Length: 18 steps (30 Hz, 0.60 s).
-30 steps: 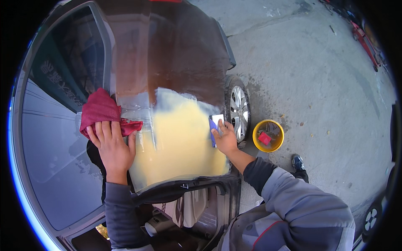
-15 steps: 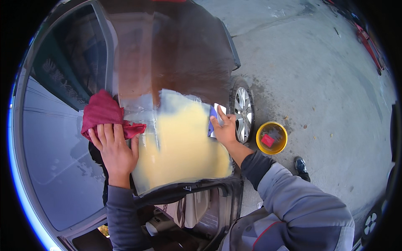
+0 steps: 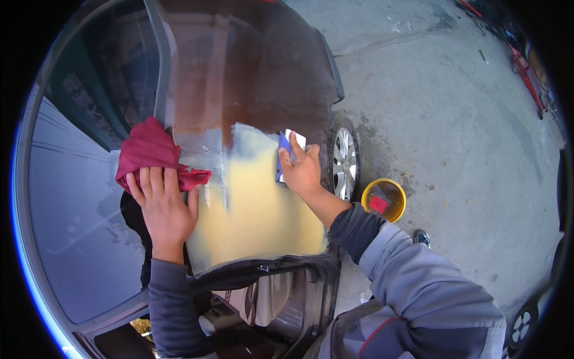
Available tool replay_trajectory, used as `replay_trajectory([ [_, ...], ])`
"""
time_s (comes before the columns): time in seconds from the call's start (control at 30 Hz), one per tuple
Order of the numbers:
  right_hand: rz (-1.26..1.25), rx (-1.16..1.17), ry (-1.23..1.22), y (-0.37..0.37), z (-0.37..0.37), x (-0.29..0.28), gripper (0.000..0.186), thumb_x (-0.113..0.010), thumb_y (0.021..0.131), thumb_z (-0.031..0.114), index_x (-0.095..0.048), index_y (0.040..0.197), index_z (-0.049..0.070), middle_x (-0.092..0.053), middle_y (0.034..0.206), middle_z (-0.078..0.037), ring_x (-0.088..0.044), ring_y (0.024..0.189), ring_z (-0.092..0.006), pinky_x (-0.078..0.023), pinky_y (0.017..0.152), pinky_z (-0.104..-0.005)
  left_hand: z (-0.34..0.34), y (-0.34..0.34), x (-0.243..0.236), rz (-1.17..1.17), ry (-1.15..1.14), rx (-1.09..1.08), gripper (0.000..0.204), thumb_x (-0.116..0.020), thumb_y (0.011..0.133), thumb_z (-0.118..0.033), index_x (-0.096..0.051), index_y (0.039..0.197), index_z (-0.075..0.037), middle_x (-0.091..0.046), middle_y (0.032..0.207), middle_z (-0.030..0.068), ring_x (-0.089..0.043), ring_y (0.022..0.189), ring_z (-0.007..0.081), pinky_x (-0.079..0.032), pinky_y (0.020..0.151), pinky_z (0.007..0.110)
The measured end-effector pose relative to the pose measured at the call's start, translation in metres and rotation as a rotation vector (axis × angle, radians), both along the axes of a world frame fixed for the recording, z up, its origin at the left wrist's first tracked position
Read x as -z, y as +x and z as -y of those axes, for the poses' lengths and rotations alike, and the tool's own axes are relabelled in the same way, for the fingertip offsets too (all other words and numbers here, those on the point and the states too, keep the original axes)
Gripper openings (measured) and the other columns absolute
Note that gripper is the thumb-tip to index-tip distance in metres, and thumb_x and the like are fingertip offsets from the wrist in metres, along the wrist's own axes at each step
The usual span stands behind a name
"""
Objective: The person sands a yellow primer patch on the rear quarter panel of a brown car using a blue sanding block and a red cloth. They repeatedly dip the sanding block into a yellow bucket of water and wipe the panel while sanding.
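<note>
Car bodywork beside the rear window carries a large pale yellow filler patch [image 3: 257, 209] with grey-white edges. At that patch's far right part, my right hand [image 3: 302, 171] grips a flat blue-and-white sanding block [image 3: 281, 157], fingers stretched over its top and thumb at its left side. The block's underside is hidden against the panel. To the left, my left hand [image 3: 165, 209] lies with fingers extended on the near edge of a bunched dark red cloth [image 3: 146, 149], pressing it to the car by the window. A torn strip of the cloth sticks out past the thumb.
A yellow bucket [image 3: 365, 200] holding water and a red piece stands on the concrete floor, near the car's wheel [image 3: 344, 158]. Close to me is an open door frame [image 3: 329, 287] showing the seats. A red jack-like tool [image 3: 529, 84] lies at the far right.
My right hand has slid the sanding block leftward and a little away from me across the filler. My left hand stays on the cloth. The whole view has shifted slightly.
</note>
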State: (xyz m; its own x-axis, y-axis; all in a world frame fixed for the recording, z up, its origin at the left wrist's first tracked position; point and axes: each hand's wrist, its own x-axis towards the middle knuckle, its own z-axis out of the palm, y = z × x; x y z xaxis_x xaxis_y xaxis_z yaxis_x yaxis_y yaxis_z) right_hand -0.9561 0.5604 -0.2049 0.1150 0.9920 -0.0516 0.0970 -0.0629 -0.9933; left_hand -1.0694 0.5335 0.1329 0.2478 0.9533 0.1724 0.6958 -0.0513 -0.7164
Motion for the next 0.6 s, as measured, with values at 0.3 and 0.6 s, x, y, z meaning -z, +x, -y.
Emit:
replay_trajectory([
  [0.3,0.1,-0.07,-0.085,0.016,0.007,-0.051,0.061,-0.07,0.103,0.039,-0.061,0.155,0.009,-0.054,0.116,-0.028,-0.058,0.107,-0.0401,-0.055,0.093,-0.0431,-0.001,0.001,-0.001,0.009,0.009,0.035,0.059,-0.079,0.089,-0.037,-0.065,0.132,0.0,-0.058,0.141,0.0212,-0.043,0.147,0.0414,-0.014,0.131,0.063],
  [0.6,0.042,-0.061,0.012,0.022,0.044,-0.078,0.062,-0.064,0.105,0.044,-0.059,0.157,0.009,-0.051,0.123,-0.028,-0.062,0.105,-0.0428,-0.057,0.092,-0.0452,0.0,0.002,-0.002,0.052,-0.011,0.026,0.058,-0.075,0.095,-0.039,-0.064,0.132,0.004,-0.057,0.142,0.0244,-0.042,0.147,0.0438,-0.014,0.132,0.062],
])
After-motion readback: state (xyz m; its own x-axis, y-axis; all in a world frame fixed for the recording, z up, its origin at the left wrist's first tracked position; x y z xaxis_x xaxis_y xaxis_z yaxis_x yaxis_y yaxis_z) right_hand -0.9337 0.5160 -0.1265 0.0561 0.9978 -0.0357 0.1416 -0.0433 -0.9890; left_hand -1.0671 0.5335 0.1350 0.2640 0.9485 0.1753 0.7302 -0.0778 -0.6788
